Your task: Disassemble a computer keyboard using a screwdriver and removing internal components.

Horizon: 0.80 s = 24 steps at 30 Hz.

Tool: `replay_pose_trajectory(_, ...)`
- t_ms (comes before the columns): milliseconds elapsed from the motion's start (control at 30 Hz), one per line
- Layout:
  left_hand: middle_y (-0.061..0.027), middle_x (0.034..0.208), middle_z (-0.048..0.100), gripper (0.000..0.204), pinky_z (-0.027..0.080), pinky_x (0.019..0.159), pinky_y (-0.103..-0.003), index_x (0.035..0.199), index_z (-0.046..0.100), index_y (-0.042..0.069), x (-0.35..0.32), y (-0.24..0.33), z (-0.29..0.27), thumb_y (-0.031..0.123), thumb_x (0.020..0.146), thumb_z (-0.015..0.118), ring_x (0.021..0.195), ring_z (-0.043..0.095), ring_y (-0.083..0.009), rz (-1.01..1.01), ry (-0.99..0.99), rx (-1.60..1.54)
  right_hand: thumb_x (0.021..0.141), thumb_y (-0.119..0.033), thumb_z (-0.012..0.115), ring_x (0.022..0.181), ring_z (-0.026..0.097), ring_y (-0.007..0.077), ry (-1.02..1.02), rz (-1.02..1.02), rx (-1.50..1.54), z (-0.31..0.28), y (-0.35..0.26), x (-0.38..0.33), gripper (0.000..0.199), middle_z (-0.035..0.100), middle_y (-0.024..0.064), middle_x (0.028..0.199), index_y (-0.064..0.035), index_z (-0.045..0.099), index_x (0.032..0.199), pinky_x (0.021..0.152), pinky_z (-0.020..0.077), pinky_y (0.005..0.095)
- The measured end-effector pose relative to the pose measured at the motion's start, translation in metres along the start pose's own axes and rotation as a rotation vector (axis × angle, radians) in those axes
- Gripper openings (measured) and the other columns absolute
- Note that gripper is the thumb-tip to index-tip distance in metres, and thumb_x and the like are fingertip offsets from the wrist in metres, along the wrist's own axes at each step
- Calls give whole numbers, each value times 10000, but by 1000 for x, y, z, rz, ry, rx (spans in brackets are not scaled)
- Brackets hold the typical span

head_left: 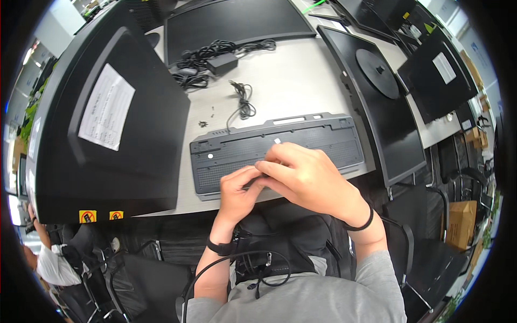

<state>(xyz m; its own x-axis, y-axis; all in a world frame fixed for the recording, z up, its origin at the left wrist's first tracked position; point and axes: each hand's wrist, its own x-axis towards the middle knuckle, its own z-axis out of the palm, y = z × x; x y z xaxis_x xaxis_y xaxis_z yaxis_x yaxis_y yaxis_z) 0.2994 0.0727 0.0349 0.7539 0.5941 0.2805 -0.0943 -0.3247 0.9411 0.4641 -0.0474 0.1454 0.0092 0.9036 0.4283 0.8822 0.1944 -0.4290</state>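
Observation:
A black keyboard (328, 140) lies on the table with what looks like its underside facing up. Two small white spots show on it. Over its near edge my two hands meet, fingertips touching. My left hand (237, 195) is closed, thumb and fingers pinched together. From the right, my right hand (308, 175) is closed too, its fingertips pressed against the left ones. Whatever is between the fingers is hidden or too small to name. A black keyboard cable (245, 105) sits coiled behind the keyboard, and several tiny dark screws (203, 124) lie at its far left.
A black computer case (145, 129) with a paper sheet stands at the left. Bundled black cables and a power adapter (223, 63) lie at the back, before a flat black monitor (237, 21). Another monitor (385, 124) with a round base lies at the right. Chairs stand below the table edge.

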Motion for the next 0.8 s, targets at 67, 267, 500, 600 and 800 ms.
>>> replay_pose_trajectory(67, -113, 1040, 842, 217, 609, 818, -320, 1160, 824, 2, 1, 1, 1, 5, 945, 855, 933, 810, -218, -17, 33, -20, 807, -52, 785, 924, 689, 290, -26, 47, -1, 0, 2, 1, 197, 631, 81, 972, -3, 716, 985, 735, 609, 421)
replay_pose_trajectory(267, -101, 1098, 830, 226, 591, 897, -318, 1194, 796, -18, 8, 8, -8, -1, 971, 828, 974, 788, -201, -132, -106, -136, 803, -61, 767, 952, 660, 295, -36, -45, -18, 3, 10, 2, 165, 597, 94, 986, 21, 684, 919, 751, 611, 426)
replay_pose_trajectory(500, -87, 1025, 833, 215, 599, 881, -335, 1168, 787, -15, 16, 20, -21, 12, 959, 831, 958, 791, -208, -35, -146, 121, 841, -78, 769, 995, 671, 292, -56, -96, 44, 0, 11, 2, 181, 614, 90, 1008, 33, 707, 969, 774, 620, 421)
replay_pose_trajectory(600, -68, 982, 820, 212, 577, 860, -298, 1135, 779, -26, 14, 17, -16, 7, 938, 848, 915, 750, -141, -12, -63, 125, 854, -97, 789, 1004, 687, 295, -57, -40, 35, 3, 11, 0, 200, 628, 93, 1019, 26, 720, 995, 777, 619, 417)
replay_pose_trajectory(800, -120, 1033, 831, 273, 588, 863, -323, 1176, 777, -15, 12, 14, -10, -9, 909, 836, 928, 785, -207, -51, -44, 124, 892, -108, 823, 976, 698, 315, -26, -31, 55, 10, 16, -2, 212, 640, 103, 1030, -5, 728, 1050, 778, 610, 430)
